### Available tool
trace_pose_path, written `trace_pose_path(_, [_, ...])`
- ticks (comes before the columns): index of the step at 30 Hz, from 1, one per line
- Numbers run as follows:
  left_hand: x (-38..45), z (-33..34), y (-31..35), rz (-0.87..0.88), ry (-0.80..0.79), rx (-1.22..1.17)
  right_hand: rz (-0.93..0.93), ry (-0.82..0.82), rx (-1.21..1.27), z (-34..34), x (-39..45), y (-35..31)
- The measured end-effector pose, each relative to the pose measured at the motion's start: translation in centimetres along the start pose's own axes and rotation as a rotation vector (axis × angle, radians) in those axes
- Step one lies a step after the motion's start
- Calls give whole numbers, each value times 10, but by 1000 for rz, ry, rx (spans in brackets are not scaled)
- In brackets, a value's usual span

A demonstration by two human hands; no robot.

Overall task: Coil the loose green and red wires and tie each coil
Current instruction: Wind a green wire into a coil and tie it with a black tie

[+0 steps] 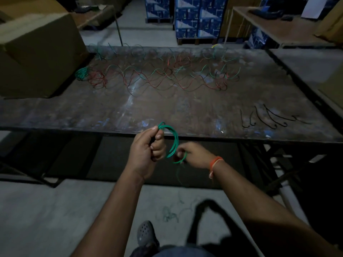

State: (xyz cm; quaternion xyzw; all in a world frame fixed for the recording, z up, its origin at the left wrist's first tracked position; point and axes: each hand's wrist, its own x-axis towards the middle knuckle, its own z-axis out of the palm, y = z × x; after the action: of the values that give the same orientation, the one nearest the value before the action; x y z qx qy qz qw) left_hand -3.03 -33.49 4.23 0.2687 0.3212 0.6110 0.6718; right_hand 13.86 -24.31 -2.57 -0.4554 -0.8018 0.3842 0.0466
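My left hand [146,151] grips a small coil of green wire [173,140] just in front of the table's near edge. My right hand [194,154] pinches the loose green strand at the coil's lower end, and its tail hangs down toward the floor. Loose green and red wires [167,76] lie spread in wavy loops across the far half of the dark table [130,112]. A finished green coil [81,73] and a red coil [96,80] sit at the table's far left.
Several short black ties [267,117] lie near the table's right front corner. A large cardboard box [37,52] stands on the left end. Blue cartons on pallets [196,17] and another table [278,25] stand behind. Wire scraps [170,214] lie on the floor.
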Motion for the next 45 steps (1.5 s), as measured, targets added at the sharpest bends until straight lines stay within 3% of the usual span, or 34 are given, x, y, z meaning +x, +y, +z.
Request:
trace_pose_path(2, [-5,6,3,26,-5,4,29,-327,-76,6,-11,0])
trace_pose_path(3, [-6,8,5,35,-2,10,52,-337,-204,1,-12,5])
trace_pose_path(5, [-10,11,6,47,1,29,103,-17,-344,-11,-9,21])
trace_pose_path(7, [-12,13,5,56,3,44,87,213,-157,-19,-9,24])
trace_pose_path(9, [-13,14,3,53,3,48,53,233,-78,-23,-11,19])
trace_pose_path(12, [-9,14,3,61,1,59,90,240,-154,-22,-10,23])
trace_pose_path(16, [-5,12,4,49,-5,64,164,50,-244,-22,-9,39])
trace_pose_path(17, [-4,11,3,44,-11,62,132,71,-232,-23,-10,39])
trace_pose_path(20, [4,4,-1,14,-38,59,-102,320,147,-21,-14,21])
trace_pose_path(23, [13,-2,-1,-29,-77,75,-269,148,828,-16,-14,-11])
trace_pose_path(26, [27,-8,8,-44,-110,102,-297,56,1109,-13,-7,-26])
trace_pose_path(29, [46,-14,23,-68,-107,146,-251,157,1100,-15,9,-26])
trace_pose_path(33, [72,-28,43,-81,-92,348,-269,459,1065,-31,34,-28])
trace_pose_path(36, [89,-38,54,-79,-81,374,-263,593,938,-41,47,-38])
trace_pose_path(45, [124,-73,84,-72,-22,-301,-77,392,624,6,75,-36])
